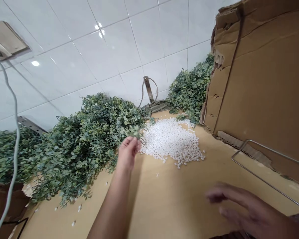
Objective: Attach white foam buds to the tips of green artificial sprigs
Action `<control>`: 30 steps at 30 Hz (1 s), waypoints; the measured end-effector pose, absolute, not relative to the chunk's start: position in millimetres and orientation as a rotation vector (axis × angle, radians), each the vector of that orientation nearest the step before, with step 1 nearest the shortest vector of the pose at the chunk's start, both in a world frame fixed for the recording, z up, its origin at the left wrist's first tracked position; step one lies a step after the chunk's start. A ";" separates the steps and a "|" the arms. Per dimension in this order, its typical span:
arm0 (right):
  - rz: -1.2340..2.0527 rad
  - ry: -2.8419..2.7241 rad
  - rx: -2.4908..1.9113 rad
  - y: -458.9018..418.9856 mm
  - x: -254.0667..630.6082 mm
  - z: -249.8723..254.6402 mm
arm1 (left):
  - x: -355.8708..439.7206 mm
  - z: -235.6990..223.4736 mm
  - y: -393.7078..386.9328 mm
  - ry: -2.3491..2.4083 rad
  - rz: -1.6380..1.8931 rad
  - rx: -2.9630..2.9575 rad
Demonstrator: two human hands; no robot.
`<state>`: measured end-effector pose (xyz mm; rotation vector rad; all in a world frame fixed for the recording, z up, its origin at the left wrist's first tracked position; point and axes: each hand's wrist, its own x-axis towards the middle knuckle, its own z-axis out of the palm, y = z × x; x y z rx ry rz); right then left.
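Note:
My left hand [127, 151] reaches forward to the edge of a big heap of green artificial leaf sprigs [89, 132]. Its fingers are pinched on one sprig [136, 131] at the heap's right end. Just right of it lies a pile of small white plastic pieces [171, 139] on the brown cardboard-covered table [169, 199]. My right hand [241, 207] hovers low at the bottom right, blurred by motion, fingers stretched out and holding nothing.
A tall cardboard box [261, 76] stands at the right, with a bent metal wire frame [261, 169] before it. More green sprigs [189, 89] are heaped at the back by the white tiled wall. A grey cable [13, 152] hangs at left.

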<state>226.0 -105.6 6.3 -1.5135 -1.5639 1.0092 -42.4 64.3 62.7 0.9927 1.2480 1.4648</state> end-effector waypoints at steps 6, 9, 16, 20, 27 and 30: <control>0.938 -1.428 -1.303 -47.9 186.2 21.7 | 15.5 32.8 5.1 1.066 1.069 0.915; 0.910 -1.451 -1.202 -32.6 170.7 18.1 | 23.6 31.2 -4.5 1.049 1.005 0.960; 1.038 -1.315 -1.120 -8.3 161.3 15.0 | 27.0 15.3 -4.9 1.075 0.983 0.878; 1.278 -1.005 -1.035 2.8 168.6 12.8 | 26.0 7.4 -2.4 1.073 0.986 0.890; 1.462 -0.781 -0.931 1.0 175.5 14.8 | 19.9 10.5 -0.8 1.048 0.909 0.977; 1.413 -0.825 -0.962 -2.5 174.9 13.8 | 16.3 9.2 -0.4 1.043 0.864 1.124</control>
